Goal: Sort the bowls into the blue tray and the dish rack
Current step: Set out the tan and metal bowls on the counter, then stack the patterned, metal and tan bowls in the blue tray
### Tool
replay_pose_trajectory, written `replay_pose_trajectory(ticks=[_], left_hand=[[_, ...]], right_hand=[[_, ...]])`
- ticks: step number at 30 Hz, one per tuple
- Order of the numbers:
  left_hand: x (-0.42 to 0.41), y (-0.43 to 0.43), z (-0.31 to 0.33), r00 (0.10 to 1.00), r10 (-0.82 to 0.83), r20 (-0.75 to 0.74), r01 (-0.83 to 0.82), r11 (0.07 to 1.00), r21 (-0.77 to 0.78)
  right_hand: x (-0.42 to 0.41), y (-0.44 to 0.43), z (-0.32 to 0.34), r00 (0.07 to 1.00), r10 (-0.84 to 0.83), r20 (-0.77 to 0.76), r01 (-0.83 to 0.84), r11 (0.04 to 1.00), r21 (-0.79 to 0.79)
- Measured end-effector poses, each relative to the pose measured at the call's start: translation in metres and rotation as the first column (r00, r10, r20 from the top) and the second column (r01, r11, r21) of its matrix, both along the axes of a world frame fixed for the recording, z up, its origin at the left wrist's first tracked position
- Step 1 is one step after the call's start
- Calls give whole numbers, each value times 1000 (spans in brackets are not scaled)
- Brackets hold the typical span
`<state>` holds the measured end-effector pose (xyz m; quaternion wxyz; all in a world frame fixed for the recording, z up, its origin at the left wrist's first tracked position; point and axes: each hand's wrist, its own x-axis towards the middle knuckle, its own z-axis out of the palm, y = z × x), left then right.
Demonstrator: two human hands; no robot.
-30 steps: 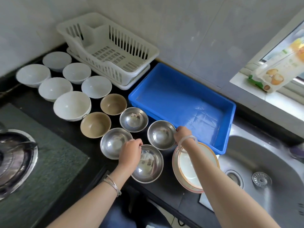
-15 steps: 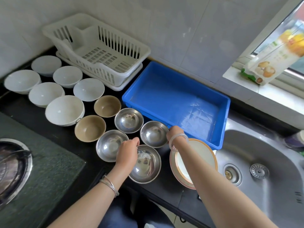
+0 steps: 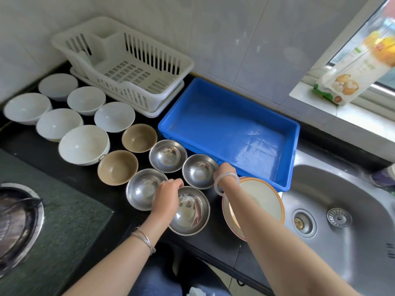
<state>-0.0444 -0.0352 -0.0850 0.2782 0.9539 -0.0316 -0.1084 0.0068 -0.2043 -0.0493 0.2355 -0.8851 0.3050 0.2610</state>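
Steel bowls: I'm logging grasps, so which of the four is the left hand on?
The nearest steel bowl, closest to the counter's front edge; the left hand grips its left rim.

Blue tray: a shallow rectangular plastic tub, lying empty and upright at about 1 o'clock from the frame centre. White dish rack: a slotted plastic basket sitting on its drip tray at 11 o'clock, also empty, just beside the blue tray's far-left corner. Four steel bowls are resting upright in a cluster at centre: far, right, left and nearest. Two tan bowls are standing at 10 o'clock from the cluster. Six white bowls, the largest among them, are lying further out at 9 to 10 o'clock.
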Motion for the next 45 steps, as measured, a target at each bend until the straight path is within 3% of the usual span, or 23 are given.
replay_pose_trajectory(ticks=[5,16,20,23,26,29,32,36,45], left_hand=[[2,1,0,1000,-13,2,13,1000,-3],[5,1,4,998,-44,-44,44,999,-19],[8,-9,13,998,-64,-9,63,997,-51],[9,-27,22,996,-93,14,94,989,-118],[8,-55,31,988,-155,-13,150,972,-179],[4,-85,33,958,-282,-58,268,947,-178],[-4,-105,30,934,-335,-121,314,935,-163],[-10,-117,25,956,-272,-106,259,958,-125],[2,-118,26,962,-246,-117,226,961,-161]], right_hand=[[-1,0,1,996,-71,59,64,992,113],[-2,-1,18,999,18,-29,-16,997,77],[-18,-18,28,980,24,200,-29,999,24],[-47,-48,30,915,-29,401,63,996,-71],[-84,-84,25,882,-61,467,152,975,-161],[-119,-113,14,893,-139,428,233,956,-177],[-142,-127,3,896,-288,340,332,940,-80],[-154,-131,-3,857,-374,355,400,916,-1],[-168,-105,-9,833,-382,400,434,900,-46]])
